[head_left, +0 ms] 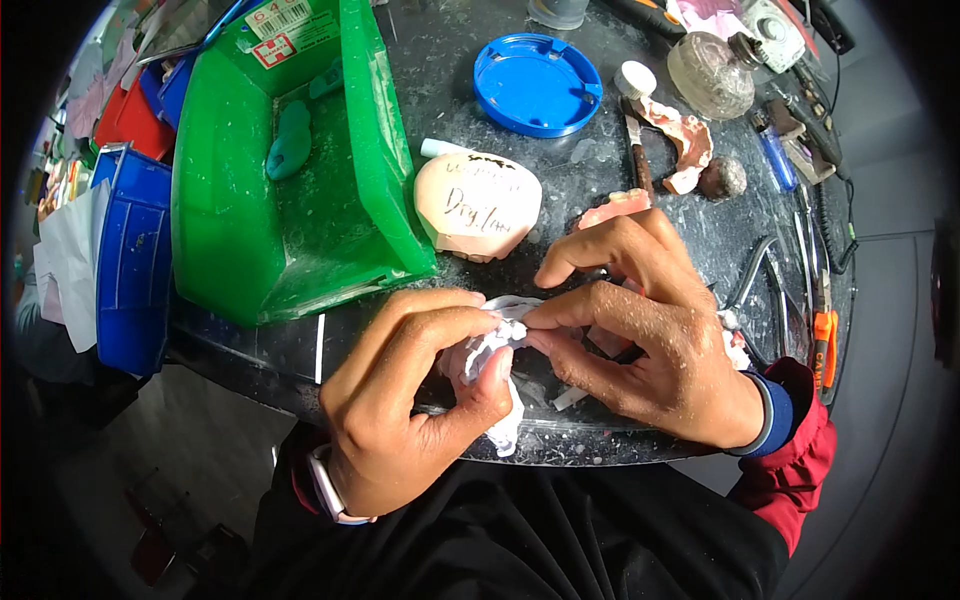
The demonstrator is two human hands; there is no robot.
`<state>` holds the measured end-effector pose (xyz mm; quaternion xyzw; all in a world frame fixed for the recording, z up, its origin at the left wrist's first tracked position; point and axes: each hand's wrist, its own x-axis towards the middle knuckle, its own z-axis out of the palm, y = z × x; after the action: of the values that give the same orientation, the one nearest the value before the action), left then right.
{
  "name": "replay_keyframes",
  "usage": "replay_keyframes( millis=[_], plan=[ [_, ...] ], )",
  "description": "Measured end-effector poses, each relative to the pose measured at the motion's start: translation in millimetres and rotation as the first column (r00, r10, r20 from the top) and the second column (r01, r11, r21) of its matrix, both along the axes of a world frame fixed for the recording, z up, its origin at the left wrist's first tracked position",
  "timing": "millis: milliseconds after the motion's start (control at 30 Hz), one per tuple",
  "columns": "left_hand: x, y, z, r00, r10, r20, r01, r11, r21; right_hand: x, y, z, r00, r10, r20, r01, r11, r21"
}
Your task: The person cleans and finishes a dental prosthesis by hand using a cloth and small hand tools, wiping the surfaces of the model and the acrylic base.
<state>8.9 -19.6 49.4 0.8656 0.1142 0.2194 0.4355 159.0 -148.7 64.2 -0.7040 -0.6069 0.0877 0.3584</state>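
Currently, both hands work close together at the near edge of the dark, dust-specked table point(440, 60). The left hand point(395, 410) pinches a crumpled white piece point(483, 352) between its thumb and fingertips, the thumb on the near side. The right hand point(650, 330) meets it from the opposite side; its thumb and forefinger are closed at the white piece's right edge, while the next finger is raised clear of it. White dust coats the right hand. The white piece sits between the two hands, with its lower end hanging toward the table rim. A watch point(328, 488) is fitted on the left wrist, and a blue band point(775, 412) on the right. Beyond the hands stands a pale rounded block point(480, 208) bearing handwriting, positioned just beside a green bin point(388, 170). The bin contains a teal object point(290, 140). Behind the block lies a round blue lid point(537, 85). To its right are a small white cap point(635, 79), a glass bottle point(708, 75) and a curved pink piece point(688, 148). Pliers point(778, 290) lie at the right, near an orange-handled cutter point(825, 345).
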Motion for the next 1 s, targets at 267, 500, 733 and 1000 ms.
replay_keyframes(
  millis=[267, 500, 733, 1000],
  plan=[
    [7, -3, 4, 0.979, -0.005, 0.203, -0.07, 0.929, 0.363, -7, -3, -2, 0.933, -0.094, 0.347, 0.034, 0.984, 0.176],
    [-1, -18, 14, 0.955, 0.015, 0.296, -0.11, 0.945, 0.307, -18, -11, 4, 0.586, -0.286, 0.758, -0.17, 0.871, 0.46],
    [-25, -19, 15, 0.879, 0.027, 0.475, -0.114, 0.981, 0.155, -5, -60, 58, 0.67, -0.469, 0.575, 0.474, 0.867, 0.155],
    [-22, -37, 26, 0.817, -0.166, 0.553, 0.138, 0.986, 0.092, 25, -156, 5, 0.628, -0.513, 0.585, 0.682, 0.724, -0.098]
  ],
)
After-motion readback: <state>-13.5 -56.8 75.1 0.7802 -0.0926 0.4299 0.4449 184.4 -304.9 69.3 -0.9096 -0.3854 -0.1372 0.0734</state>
